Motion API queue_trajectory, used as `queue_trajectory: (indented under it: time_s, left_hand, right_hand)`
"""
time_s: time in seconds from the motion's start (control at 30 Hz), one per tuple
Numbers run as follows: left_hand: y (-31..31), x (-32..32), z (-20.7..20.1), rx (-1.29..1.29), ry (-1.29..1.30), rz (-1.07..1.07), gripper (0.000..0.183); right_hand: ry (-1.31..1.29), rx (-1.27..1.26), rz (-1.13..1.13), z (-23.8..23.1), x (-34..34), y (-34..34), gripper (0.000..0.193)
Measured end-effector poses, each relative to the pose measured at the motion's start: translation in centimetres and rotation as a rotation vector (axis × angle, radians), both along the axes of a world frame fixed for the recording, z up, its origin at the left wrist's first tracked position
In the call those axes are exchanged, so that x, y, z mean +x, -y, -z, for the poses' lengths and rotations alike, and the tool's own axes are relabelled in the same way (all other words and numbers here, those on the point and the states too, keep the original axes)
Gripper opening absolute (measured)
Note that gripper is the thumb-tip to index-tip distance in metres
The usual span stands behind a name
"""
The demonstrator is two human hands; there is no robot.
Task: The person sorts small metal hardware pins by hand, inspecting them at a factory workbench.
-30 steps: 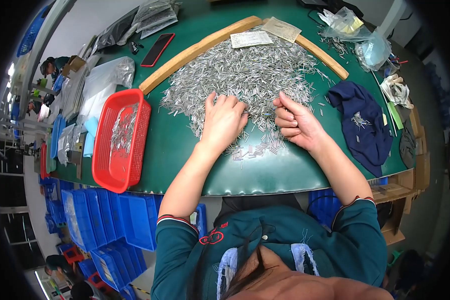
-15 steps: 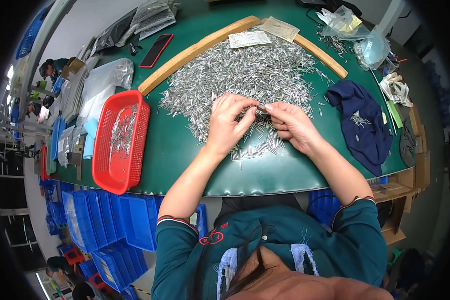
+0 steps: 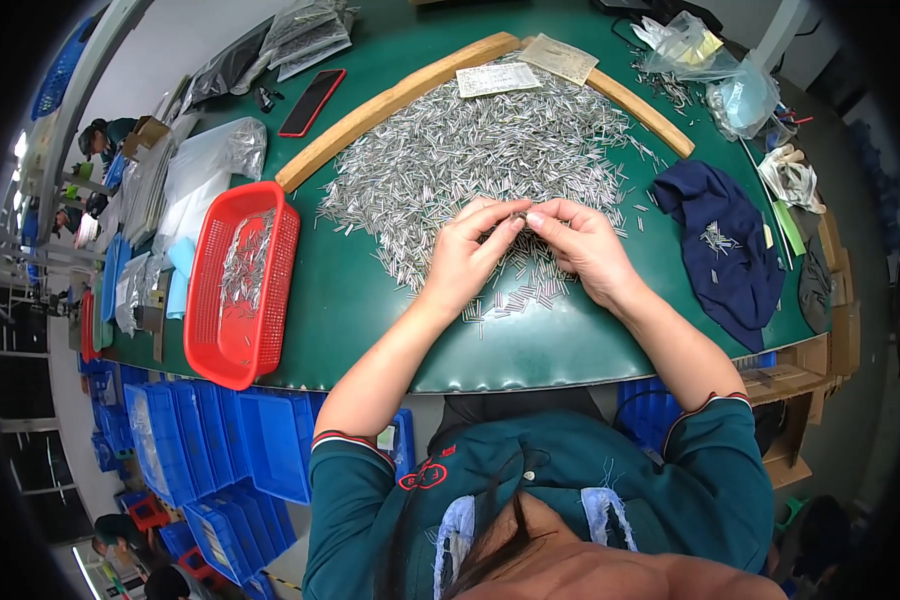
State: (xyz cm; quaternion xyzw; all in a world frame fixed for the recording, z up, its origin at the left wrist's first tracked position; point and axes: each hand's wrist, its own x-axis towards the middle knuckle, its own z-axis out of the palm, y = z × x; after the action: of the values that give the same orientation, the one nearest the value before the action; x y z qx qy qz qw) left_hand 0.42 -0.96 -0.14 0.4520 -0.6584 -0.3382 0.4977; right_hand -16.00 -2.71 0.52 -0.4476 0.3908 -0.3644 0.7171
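Observation:
A broad heap of small silvery metal pins (image 3: 470,140) covers the middle of the green table. Over the heap's near edge my left hand (image 3: 467,250) and my right hand (image 3: 588,250) meet fingertip to fingertip. Both are closed in a pinch around a few of the metal pins (image 3: 519,215), mostly hidden by the fingers. Loose pins (image 3: 530,295) lie on the table just below my hands. To the left stands a red plastic basket (image 3: 198,300) with a layer of pins in it.
Two wooden bars (image 3: 400,105) border the heap at the back, with paper labels (image 3: 498,79) near their corner. A phone (image 3: 312,102) lies at the back left. On the right is a dark blue cloth (image 3: 715,265) with pins on it. Blue bins (image 3: 270,440) stand below the table's edge.
My left hand has moved slightly right, and its fingertips now touch those of my right hand. The fingers of both hands have curled closer around the pins.

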Motion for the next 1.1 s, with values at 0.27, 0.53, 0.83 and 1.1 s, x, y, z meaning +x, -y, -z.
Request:
queue_trajectory:
  time_s: [0.27, 0.53, 0.83, 1.1]
  left_hand:
    - [0.0, 0.3, 0.2, -0.014, -0.003, 0.011, 0.018]
    - [-0.1, 0.1, 0.0, 0.041, -0.114, 0.046, 0.018]
    - [-0.4, -0.2, 0.3, -0.003, -0.094, -0.049, 0.019]
    - [-0.6, -0.4, 0.2, 0.091, -0.142, -0.03, 0.024]
  right_hand:
    - [0.027, 0.022, -0.034, 0.2, -0.3, 0.1, 0.015]
    - [0.029, 0.003, -0.005, -0.1, 0.0, 0.0, 0.015]
    - [0.096, -0.142, 0.008, 0.6, 0.3, -0.3, 0.018]
    - [-0.189, -0.597, 0.088, 0.6, 0.1, -0.4, 0.014]
